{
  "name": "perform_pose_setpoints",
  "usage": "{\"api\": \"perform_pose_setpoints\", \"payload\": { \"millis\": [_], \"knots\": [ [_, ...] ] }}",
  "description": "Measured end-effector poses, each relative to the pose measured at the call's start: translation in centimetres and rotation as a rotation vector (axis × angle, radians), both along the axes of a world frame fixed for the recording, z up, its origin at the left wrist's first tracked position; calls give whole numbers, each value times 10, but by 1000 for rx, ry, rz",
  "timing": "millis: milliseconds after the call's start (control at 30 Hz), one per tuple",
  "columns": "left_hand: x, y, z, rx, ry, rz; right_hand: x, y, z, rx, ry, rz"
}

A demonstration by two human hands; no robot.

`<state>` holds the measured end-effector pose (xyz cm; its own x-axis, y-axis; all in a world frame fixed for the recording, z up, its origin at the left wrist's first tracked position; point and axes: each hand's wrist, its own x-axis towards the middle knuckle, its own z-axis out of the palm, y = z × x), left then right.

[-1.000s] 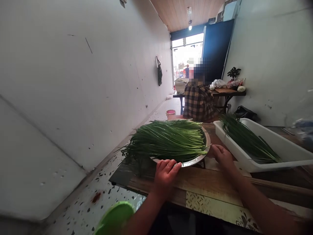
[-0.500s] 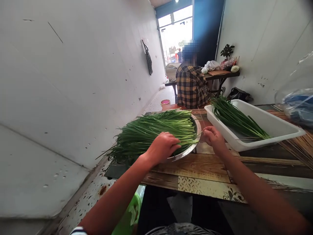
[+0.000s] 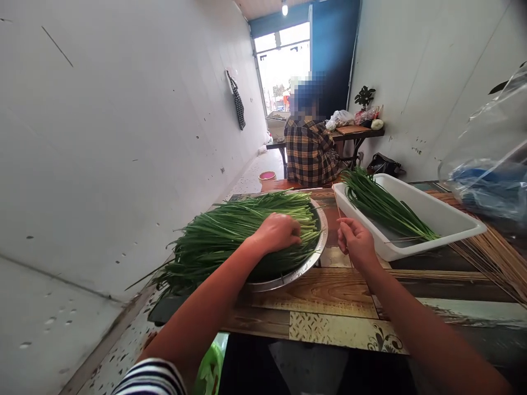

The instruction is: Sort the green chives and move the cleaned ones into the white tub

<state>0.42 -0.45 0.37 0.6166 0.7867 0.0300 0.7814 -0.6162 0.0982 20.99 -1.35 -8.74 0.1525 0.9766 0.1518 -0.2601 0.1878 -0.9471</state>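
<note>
A big heap of long green chives (image 3: 222, 236) lies across a round metal basin (image 3: 313, 258) on the wooden table (image 3: 329, 296). My left hand (image 3: 276, 232) rests on top of the heap near its cut ends, fingers curled into the stalks. Just right of the basin, my right hand (image 3: 354, 240) is closed in a pinch on a thin bamboo skewer (image 3: 338, 213) that points up and away. A white plastic tub (image 3: 436, 214) to the right holds a smaller bunch of chives (image 3: 381, 206).
A pile of bamboo skewers (image 3: 492, 260) lies at the table's right edge under a clear plastic bag (image 3: 489, 164). A person in a checked shirt (image 3: 309, 153) sits with their back to me at a far table. A white wall runs along the left. A green bucket (image 3: 209, 367) stands below.
My left hand went from the basin's near rim up onto the chive heap. My right hand closed on a skewer beside the basin. The view shifted right and down.
</note>
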Motion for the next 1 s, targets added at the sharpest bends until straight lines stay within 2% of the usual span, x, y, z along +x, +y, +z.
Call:
{"api": "perform_pose_setpoints", "payload": {
  "millis": [133,233,400,567,633,800,1000],
  "knots": [
    [2,4,-6,-89,-36,-110,4,1,-7,7,-6,22],
    [-1,4,-2,-169,-88,-132,4,-1,-5,-22,-32,45],
    [-9,8,9,-316,-236,-76,2,-9,8,-63,-46,86],
    [-15,11,6,-393,-476,-75,1,-19,26,-54,-17,172],
    [-16,12,2,-390,-567,-30,-1,-25,32,-71,-63,202],
    [-17,17,-6,-372,-721,208,-12,-44,42,-65,-235,282],
    [-25,19,-6,-446,-852,245,-25,-61,35,70,-509,264]
  ]
}}
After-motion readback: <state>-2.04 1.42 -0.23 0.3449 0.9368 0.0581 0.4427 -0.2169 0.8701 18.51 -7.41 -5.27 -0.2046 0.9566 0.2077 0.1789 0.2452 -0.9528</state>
